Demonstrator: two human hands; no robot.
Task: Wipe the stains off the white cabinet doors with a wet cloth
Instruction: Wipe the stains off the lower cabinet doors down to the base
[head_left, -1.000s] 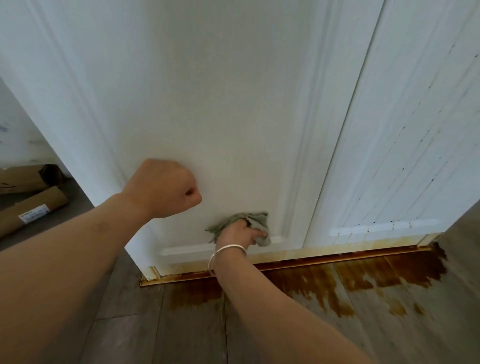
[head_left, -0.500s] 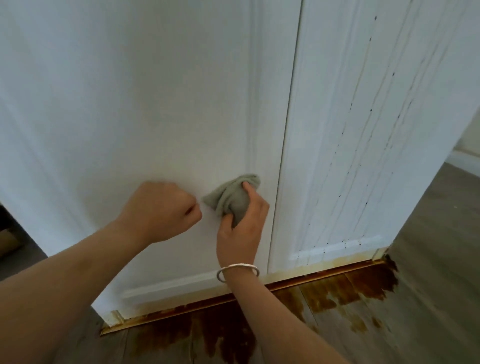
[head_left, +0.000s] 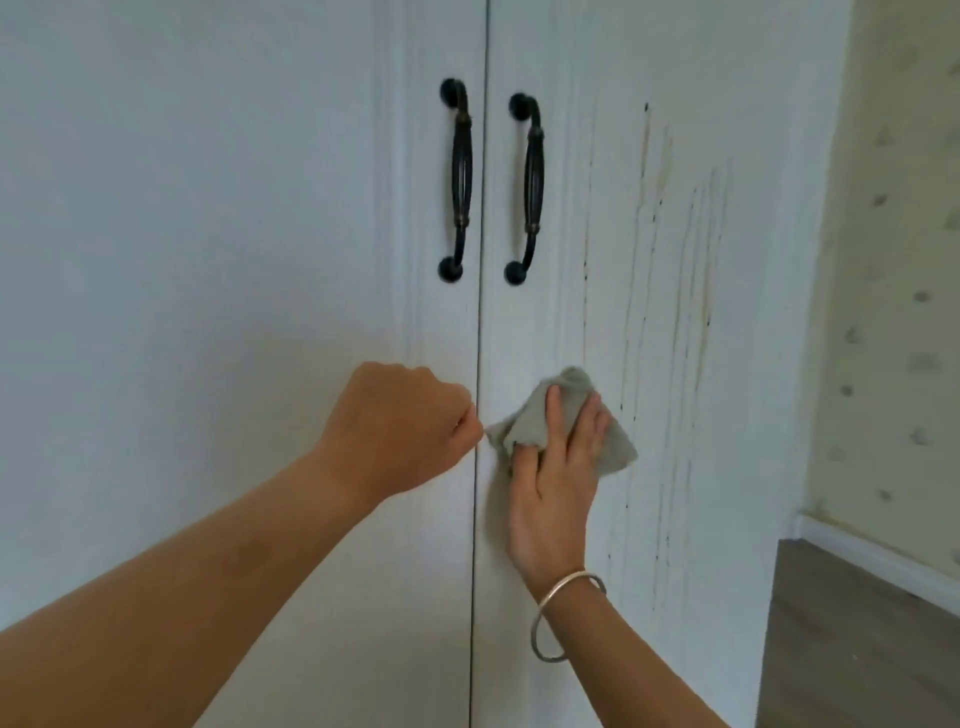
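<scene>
Two white cabinet doors fill the view: the left door (head_left: 208, 260) and the right door (head_left: 753, 467). Thin brown drip stains (head_left: 649, 260) run down the right door. My right hand (head_left: 556, 467) presses a grey-green cloth (head_left: 618, 449) flat against the right door, just right of the gap between the doors and left of the stains. My left hand (head_left: 400, 421) is a closed fist resting on the left door's edge beside the gap, with nothing visible in it.
Two black handles, the left handle (head_left: 460, 179) and the right handle (head_left: 530, 189), hang on either side of the gap above my hands. A patterned wall (head_left: 893, 312) with a white skirting board (head_left: 857, 556) stands at the right, over wood floor (head_left: 857, 649).
The view has risen from the door bottoms and the stained floor to handle height. My right hand with the cloth has crossed from the left door onto the right door. The left fist followed to the gap.
</scene>
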